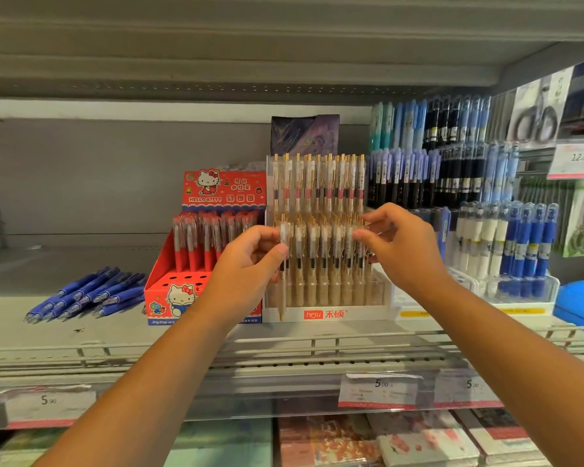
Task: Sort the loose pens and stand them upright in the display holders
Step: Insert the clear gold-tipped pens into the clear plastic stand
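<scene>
Pinching the beige pen (283,264) below its clip with my left hand (246,264) at the holder's (327,314) 8 o'clock corner, I judge it light, stiff, slick; right hand's (405,251) grip, at 3 o'clock, indeterminate.

Stationery shop, price tags (380,389), pen displays (327,237)

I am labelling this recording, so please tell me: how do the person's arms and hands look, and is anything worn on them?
Both arms are bare as far as the picture shows: there is no sleeve on the left forearm or the right forearm. The left grip and the right grip are ungloved hands. No watch, bracelet or ring is visible.
</scene>
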